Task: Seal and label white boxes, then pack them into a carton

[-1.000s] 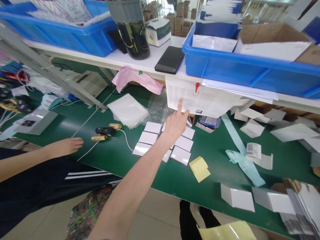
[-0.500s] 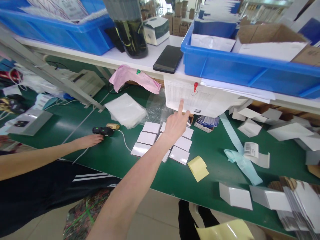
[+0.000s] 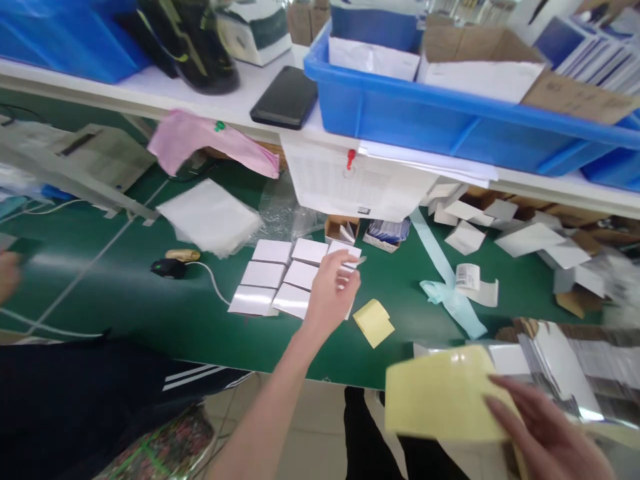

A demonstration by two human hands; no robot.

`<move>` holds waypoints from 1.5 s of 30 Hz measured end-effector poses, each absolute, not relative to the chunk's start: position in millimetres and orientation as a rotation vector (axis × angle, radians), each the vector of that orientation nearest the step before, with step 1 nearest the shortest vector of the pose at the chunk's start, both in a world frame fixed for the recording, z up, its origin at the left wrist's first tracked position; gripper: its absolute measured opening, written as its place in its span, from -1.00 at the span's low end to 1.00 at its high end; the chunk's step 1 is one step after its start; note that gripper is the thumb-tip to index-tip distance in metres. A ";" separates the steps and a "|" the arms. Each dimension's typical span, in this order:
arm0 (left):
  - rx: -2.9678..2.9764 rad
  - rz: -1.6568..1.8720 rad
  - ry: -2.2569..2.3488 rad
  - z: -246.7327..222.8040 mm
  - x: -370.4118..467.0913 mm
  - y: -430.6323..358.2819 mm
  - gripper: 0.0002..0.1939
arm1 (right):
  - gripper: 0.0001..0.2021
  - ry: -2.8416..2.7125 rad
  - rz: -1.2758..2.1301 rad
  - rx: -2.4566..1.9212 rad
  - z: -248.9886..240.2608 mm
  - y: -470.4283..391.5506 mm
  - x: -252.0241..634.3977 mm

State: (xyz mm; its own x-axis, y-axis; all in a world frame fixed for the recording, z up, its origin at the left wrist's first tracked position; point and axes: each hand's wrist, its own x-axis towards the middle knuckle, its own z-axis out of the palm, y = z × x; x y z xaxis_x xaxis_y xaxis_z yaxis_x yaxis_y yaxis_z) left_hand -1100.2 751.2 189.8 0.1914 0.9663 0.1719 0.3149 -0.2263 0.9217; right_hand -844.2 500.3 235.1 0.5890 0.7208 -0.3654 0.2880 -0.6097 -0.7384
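My left hand [image 3: 333, 287] hangs over the right-hand column of small white boxes [image 3: 301, 275]; its fingers are loosely bent and apart, with nothing seen in them. The boxes lie in rows on the green table, and my hand hides some of them. At the lower right my right hand [image 3: 543, 423], blurred, is closed on a yellow sheet [image 3: 445, 393], pinched at its right edge in front of the table's edge. Right of the boxes lies a smaller folded yellow paper [image 3: 373, 323].
Above is a shelf with a blue bin [image 3: 450, 120] and a black phone [image 3: 285, 97]. A printed sheet [image 3: 360, 177] hangs below it. A black mouse [image 3: 169, 268] and clear plastic bags [image 3: 207, 217] lie left. Flat cartons [image 3: 560, 367] stand right. A co-worker's hand [image 3: 7, 273] shows far left.
My left hand has dropped from pointing at the hanging printed sheet to above the boxes, its fingers now bent. The yellow sheet has risen, with my right hand in view. The co-worker's hand has left the mouse.
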 end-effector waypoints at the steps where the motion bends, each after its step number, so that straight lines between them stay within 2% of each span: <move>1: 1.614 1.055 1.238 181.9 -1098.6 727.2 -0.78 | -0.48 -0.752 0.703 -2.165 231.5 516.8 -833.3; 4: 1.238 1.008 1.385 157.0 -1087.7 651.3 -0.74 | -0.56 -0.682 0.475 -1.939 196.3 576.0 -797.8; 7: 1.140 0.915 1.428 130.1 -1064.9 582.2 -0.67 | -0.58 -0.637 0.506 -1.907 131.4 626.2 -762.9; 10: 1.371 0.808 1.354 97.8 -1033.8 531.9 -0.57 | -0.62 -0.658 0.532 -1.941 68.0 646.6 -738.3; 13: 1.783 0.765 1.154 60.3 -999.5 506.2 -0.43 | -0.66 -0.761 0.584 -1.986 30.3 635.6 -722.4; 16: 2.107 0.808 0.911 21.8 -963.1 501.9 -0.36 | -0.68 -0.945 0.662 -2.008 19.4 595.8 -709.5; 19: 2.249 0.832 0.760 -14.9 -927.4 508.9 -0.40 | -0.68 -1.137 0.675 -1.995 20.1 533.3 -700.5; 22: 2.402 0.901 0.683 -47.8 -900.8 517.5 -0.42 | -0.73 -1.569 0.525 -1.886 11.8 468.8 -696.2; 25: 2.475 0.975 0.665 -72.0 -890.0 522.3 -0.41 | -0.65 -1.950 0.388 -1.693 -13.2 429.4 -691.6; 28: 2.478 1.047 0.655 -84.1 -891.4 522.2 -0.30 | -0.55 -2.017 0.292 -1.588 -44.1 422.6 -684.8; 31: 2.494 1.102 0.678 -87.6 -896.0 519.8 -0.16 | -0.56 -1.946 0.200 -1.499 -67.5 431.6 -680.1; 35: 2.504 1.105 0.731 -92.3 -897.7 516.4 -0.09 | -0.55 -1.878 0.135 -1.409 -86.2 439.0 -680.3; 41: 2.503 1.212 0.776 -115.6 -893.2 512.9 -0.16 | -0.47 -1.860 -0.073 -1.387 -107.1 438.8 -681.1; 45: 2.504 1.205 0.794 -120.6 -892.9 513.9 -0.31 | -0.53 -1.915 -0.154 -1.398 -112.4 440.5 -677.8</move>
